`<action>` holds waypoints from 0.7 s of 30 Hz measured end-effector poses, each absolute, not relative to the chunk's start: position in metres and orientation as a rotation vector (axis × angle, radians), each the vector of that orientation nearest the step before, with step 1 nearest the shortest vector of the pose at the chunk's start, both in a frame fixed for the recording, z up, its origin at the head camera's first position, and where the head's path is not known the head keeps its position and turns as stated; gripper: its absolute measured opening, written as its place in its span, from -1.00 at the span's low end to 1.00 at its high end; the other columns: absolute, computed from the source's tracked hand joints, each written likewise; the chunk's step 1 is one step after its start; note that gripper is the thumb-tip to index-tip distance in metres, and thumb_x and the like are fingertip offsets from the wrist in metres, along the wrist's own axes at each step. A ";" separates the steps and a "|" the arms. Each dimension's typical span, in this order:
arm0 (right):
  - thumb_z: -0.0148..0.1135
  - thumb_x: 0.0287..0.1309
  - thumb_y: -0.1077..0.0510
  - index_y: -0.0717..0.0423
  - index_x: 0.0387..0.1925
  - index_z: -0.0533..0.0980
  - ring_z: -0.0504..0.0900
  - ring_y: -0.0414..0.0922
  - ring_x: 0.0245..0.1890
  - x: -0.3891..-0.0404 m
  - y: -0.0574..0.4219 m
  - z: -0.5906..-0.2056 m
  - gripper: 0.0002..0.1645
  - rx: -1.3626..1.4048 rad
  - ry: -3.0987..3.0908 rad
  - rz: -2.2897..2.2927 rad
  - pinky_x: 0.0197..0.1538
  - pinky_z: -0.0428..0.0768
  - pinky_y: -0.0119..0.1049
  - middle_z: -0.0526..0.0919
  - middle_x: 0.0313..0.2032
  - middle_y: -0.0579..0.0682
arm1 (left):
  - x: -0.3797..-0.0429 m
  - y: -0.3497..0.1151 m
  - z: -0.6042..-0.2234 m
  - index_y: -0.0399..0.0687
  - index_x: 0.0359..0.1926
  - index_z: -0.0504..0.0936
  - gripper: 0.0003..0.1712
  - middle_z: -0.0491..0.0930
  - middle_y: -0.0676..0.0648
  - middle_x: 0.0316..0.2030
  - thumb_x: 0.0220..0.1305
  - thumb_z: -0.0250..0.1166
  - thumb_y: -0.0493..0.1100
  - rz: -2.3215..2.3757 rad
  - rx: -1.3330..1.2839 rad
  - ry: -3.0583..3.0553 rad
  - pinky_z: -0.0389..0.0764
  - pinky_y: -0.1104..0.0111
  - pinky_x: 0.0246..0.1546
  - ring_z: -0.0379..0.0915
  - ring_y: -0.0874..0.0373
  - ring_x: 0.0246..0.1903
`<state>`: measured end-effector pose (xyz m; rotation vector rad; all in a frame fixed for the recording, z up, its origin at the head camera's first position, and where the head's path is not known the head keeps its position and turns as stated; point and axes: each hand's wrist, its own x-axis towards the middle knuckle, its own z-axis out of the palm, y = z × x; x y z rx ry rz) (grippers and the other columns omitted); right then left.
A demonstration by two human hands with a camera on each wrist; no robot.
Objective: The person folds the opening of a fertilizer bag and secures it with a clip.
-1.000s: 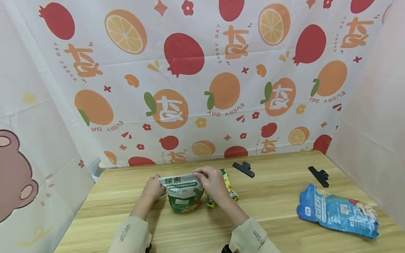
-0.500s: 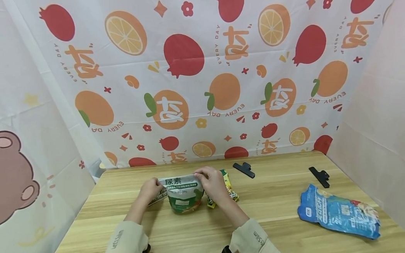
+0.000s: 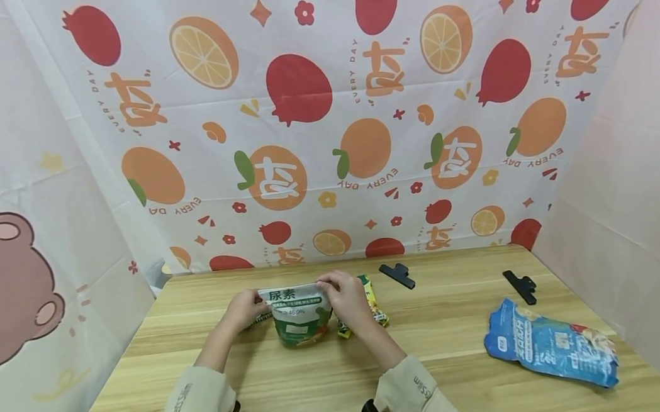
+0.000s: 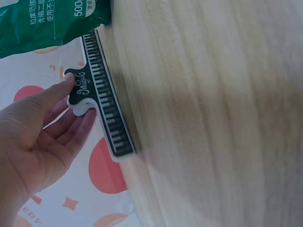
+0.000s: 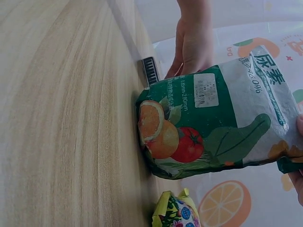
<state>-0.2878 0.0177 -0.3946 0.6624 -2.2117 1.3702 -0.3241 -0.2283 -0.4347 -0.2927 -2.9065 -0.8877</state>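
Note:
A green and white urea fertilizer bag (image 3: 299, 324) stands upright on the wooden table in the head view. My right hand (image 3: 344, 298) pinches its top right corner; in the right wrist view only a few of those fingertips (image 5: 300, 124) show at the bag's top edge. My left hand (image 3: 242, 309) is beside the bag's left side. In the left wrist view, my left hand (image 4: 42, 137) pinches the handle of a black bag clip (image 4: 106, 90) with a piano-key pattern, thumb on one side and fingers on the other. The clip's long bar lies low by the tabletop, near the bag's base.
Partly behind my right hand lies a yellow and green packet (image 3: 374, 304). Two more black clips, one at the back (image 3: 398, 275) and another at the right (image 3: 520, 287), lie on the table. A blue printed bag (image 3: 551, 344) lies near the right edge.
My left hand has drawn slightly left and down from the bag's top left corner, with the clip in its fingers. The right hand and the bag have hardly moved.

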 end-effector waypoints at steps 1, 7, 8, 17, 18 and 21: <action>0.24 0.11 0.21 0.13 -0.38 0.64 0.56 -0.24 -0.30 -0.288 0.017 -0.395 -0.90 0.667 -2.208 1.367 -0.31 0.55 -0.42 0.65 -0.34 -0.09 | -0.323 -0.229 -0.433 -0.35 -0.39 0.56 -0.85 0.56 -0.11 -0.48 0.05 0.33 -0.31 -0.896 -0.294 -2.898 0.51 0.14 -0.36 0.43 0.05 -0.44; 0.20 0.15 0.15 0.10 -0.35 0.63 0.50 -0.25 -0.38 -0.288 0.017 -0.398 -0.87 0.690 -2.191 1.373 -0.40 0.52 -0.43 0.62 -0.35 -0.14 | -0.318 -0.234 -0.419 -0.40 -0.22 0.58 -0.81 0.59 -0.20 -0.38 0.11 0.27 -0.37 -0.948 -0.282 -2.834 0.50 0.10 -0.29 0.48 -0.03 -0.35; 0.18 0.17 0.17 0.11 -0.32 0.62 0.50 -0.24 -0.38 -0.287 0.017 -0.399 -0.87 0.702 -2.188 1.380 -0.40 0.52 -0.42 0.61 -0.34 -0.14 | -0.318 -0.235 -0.414 -0.41 -0.19 0.58 -0.79 0.59 -0.23 -0.34 0.13 0.25 -0.37 -0.947 -0.284 -2.820 0.50 0.08 -0.27 0.49 -0.07 -0.31; 0.01 0.28 0.29 0.22 -0.08 0.44 0.48 -0.08 -0.32 -0.285 0.021 -0.412 -0.81 0.715 -2.138 1.616 -0.37 0.51 -0.34 0.53 -0.22 0.04 | -0.309 -0.230 -0.361 -0.41 -0.09 0.55 -0.70 0.57 -0.32 -0.25 0.20 0.24 -0.28 -0.849 -0.323 -2.625 0.52 0.06 -0.33 0.50 -0.14 -0.28; -0.01 0.29 0.30 0.23 -0.09 0.43 0.47 -0.05 -0.35 -0.285 0.021 -0.413 -0.81 0.708 -2.131 1.645 -0.39 0.51 -0.30 0.53 -0.22 0.06 | -0.307 -0.228 -0.356 -0.40 -0.09 0.56 -0.70 0.57 -0.31 -0.26 0.20 0.25 -0.27 -0.846 -0.328 -2.607 0.51 0.06 -0.32 0.50 -0.13 -0.28; -0.05 0.30 0.34 0.28 -0.08 0.43 0.49 0.01 -0.27 -0.283 0.022 -0.414 -0.80 0.673 -2.112 1.715 -0.31 0.52 -0.25 0.52 -0.19 0.10 | -0.301 -0.221 -0.340 -0.34 -0.04 0.55 -0.68 0.57 -0.28 -0.26 0.22 0.24 -0.24 -0.860 -0.333 -2.571 0.47 0.04 -0.25 0.49 -0.11 -0.27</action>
